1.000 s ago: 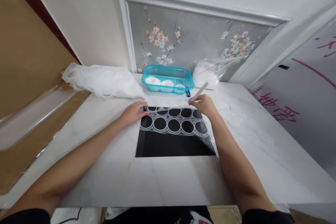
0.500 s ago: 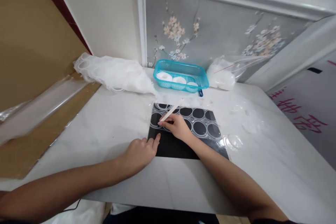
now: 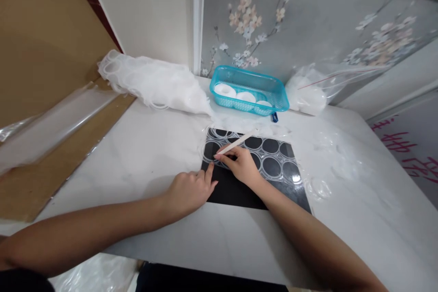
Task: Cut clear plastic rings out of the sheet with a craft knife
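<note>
The white tabletop [image 3: 147,141] runs under both hands; a wide stretch of it separates the left hand [image 3: 191,189] from the cardboard [image 3: 44,45] farther left, and a strip lies nearer than the hands, down to the table's near edge. Beneath the right hand [image 3: 242,166] is the black sheet [image 3: 232,187], its near edge short of the table's. A bundle of white rings [image 3: 157,84] lies beyond the left hand. Under the right hand, covering the far part of the black sheet, is the clear ring sheet [image 3: 262,157]. Beyond the right hand stands the blue tray [image 3: 253,108], close to the plastic bag [image 3: 308,91] on its right. The left hand's forefinger points at the ring sheet's near edge, thumb slightly apart, nothing visible between. The right hand pinches a pale stick [image 3: 237,143] narrowly, its lower end beside that forefinger.
</note>
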A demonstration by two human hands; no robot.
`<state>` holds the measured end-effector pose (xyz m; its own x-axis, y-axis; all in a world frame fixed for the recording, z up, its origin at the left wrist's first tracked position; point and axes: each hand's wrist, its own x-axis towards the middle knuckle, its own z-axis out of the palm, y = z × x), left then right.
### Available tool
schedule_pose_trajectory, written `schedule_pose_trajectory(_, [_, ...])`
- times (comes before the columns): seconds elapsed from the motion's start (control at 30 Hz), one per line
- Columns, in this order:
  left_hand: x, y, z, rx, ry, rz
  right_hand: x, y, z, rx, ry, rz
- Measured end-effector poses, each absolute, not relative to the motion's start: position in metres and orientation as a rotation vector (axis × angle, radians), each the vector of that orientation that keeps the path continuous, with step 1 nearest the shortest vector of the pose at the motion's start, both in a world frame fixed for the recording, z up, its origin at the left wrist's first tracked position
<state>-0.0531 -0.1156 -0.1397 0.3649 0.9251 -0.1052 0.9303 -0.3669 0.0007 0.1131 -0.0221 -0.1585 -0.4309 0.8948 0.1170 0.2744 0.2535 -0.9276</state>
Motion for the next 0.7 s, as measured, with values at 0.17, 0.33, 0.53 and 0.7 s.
schedule_pose_trajectory(0.17, [-0.051, -0.113, -0.134, 2.521, 1.73, -0.24, 0.115, -0.023, -0.16, -0.956, -1.939, 1.012])
schedule_pose_trajectory(0.33, [-0.05, -0.11, -0.13, 2.497, 1.726, -0.292, 0.117, -0.022, -0.162, -0.83, -2.119, 0.822])
schedule_pose_trajectory(0.53, [-0.053, -0.107, -0.131, 2.453, 1.702, -0.292, 0.122, -0.033, -0.164, -0.59, -2.418, 0.361])
schedule_pose_trajectory(0.7, [-0.055, -0.106, -0.13, 2.433, 1.694, -0.278, 0.122, 0.012, -0.143, -0.617, -2.412, 0.16])
